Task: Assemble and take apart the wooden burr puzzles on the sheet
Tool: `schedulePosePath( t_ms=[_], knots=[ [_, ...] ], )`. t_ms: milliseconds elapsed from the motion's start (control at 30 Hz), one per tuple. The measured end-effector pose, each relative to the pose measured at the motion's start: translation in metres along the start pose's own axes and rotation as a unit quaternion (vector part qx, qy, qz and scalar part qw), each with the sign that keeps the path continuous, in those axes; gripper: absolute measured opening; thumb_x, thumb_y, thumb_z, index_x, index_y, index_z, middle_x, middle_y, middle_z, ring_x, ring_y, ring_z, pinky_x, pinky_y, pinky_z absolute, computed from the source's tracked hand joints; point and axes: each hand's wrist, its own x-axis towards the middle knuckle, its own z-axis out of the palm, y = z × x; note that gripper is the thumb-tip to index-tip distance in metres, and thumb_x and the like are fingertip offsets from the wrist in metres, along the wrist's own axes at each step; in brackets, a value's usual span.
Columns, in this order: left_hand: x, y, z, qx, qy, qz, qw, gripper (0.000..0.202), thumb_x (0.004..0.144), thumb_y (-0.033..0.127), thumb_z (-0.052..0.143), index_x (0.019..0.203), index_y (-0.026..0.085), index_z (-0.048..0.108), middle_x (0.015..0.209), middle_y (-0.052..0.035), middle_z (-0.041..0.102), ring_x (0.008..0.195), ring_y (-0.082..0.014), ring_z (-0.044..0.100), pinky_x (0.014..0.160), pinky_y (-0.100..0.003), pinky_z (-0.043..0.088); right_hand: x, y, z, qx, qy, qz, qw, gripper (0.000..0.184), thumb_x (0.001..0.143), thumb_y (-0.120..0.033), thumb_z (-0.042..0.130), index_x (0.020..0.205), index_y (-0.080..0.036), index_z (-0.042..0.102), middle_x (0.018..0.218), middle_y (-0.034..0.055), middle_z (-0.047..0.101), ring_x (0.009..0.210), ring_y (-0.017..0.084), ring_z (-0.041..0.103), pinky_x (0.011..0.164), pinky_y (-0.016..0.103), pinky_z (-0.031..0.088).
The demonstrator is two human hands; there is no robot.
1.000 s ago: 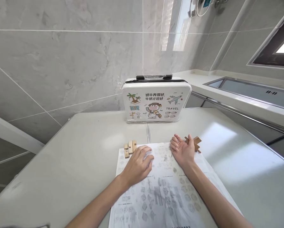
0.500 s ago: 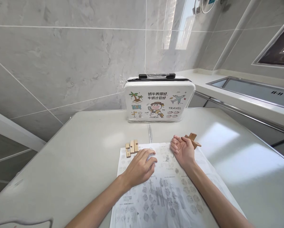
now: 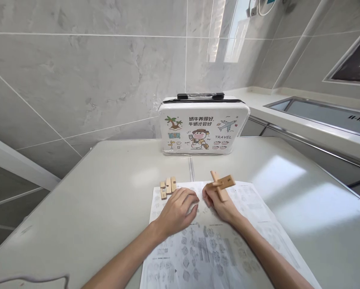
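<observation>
Swung the right hand (image 3: 219, 202) inward and rolled it over, bringing along the wooden cross (image 3: 227, 182), held in its curled grip over the printed sheet (image 3: 210, 245). Kept the left hand (image 3: 180, 208) half-open, holding nothing visible, beside the small blocks (image 3: 168, 186).

The paper (image 3: 210, 241) is cut off below, its print blurred; the wooden cross (image 3: 227, 182) partly hides the right hand (image 3: 219, 205).

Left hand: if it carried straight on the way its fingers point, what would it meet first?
Probably the curled fingers of the right hand, across a narrow gap above the printed sheet; relative height is hard to judge here.
</observation>
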Motion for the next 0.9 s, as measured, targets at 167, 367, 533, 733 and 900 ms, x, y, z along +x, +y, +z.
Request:
schedulePosePath(
  t_ms=[167,367,533,733,900],
  knots=[
    [0.0,0.002,-0.002,-0.021,0.031,-0.01,0.999,0.025,0.098,0.021,0.057,0.123,0.021,0.056,0.111,-0.0108,0.071,0.104,-0.0264,0.066,0.088,-0.042,0.053,-0.004,0.004,0.004,-0.193,-0.062,-0.128,0.971,0.03,0.086,-0.034,0.065,0.062,-0.025,0.051,0.054,-0.0003,0.049,0.051,0.015,0.034,0.055,0.03,0.022],
    [-0.002,0.004,-0.001,-0.013,0.062,0.026,0.998,0.01,0.093,0.026,0.06,0.1,0.022,0.054,0.086,-0.0054,0.067,0.079,-0.0219,0.062,0.072,-0.036,0.049,-0.007,0.017,0.008,-0.286,-0.118,-0.182,0.933,0.031,0.087,-0.03,0.059,0.06,-0.021,0.046,0.056,0.0016,0.05,0.053,0.014,0.03,0.057,0.032,0.017],
    [-0.004,0.001,0.004,0.02,0.063,0.051,0.996,0.017,0.101,0.024,0.052,0.085,0.023,0.047,0.069,0.0006,0.056,0.06,-0.0164,0.052,0.057,-0.031,0.037,-0.005,0.02,0.008,-0.276,-0.114,-0.177,0.938,0.034,0.089,-0.032,0.06,0.059,-0.021,0.047,0.055,0.0021,0.049,0.052,0.013,0.024,0.056,0.032,0.014],
    [-0.006,-0.004,0.008,0.004,0.088,-0.035,0.995,0.027,0.108,0.024,0.042,0.082,0.022,0.049,0.067,0.0013,0.054,0.056,-0.0143,0.05,0.054,-0.029,0.036,-0.007,0.007,0.012,-0.222,-0.066,-0.112,0.966,0.036,0.095,-0.032,0.058,0.062,-0.022,0.048,0.054,-0.0003,0.05,0.048,0.013,0.032,0.055,0.03,0.02],
    [-0.006,-0.006,0.007,-0.024,0.109,-0.135,0.985,0.03,0.111,0.03,0.037,0.09,0.021,0.057,0.073,0.0005,0.06,0.059,-0.0139,0.056,0.057,-0.028,0.041,-0.008,-0.01,0.007,-0.064,-0.149,-0.006,0.987,0.025,0.094,-0.039,0.062,0.075,-0.023,0.057,0.056,-0.0035,0.05,0.052,0.014,0.04,0.054,0.028,0.028]
  ],
)
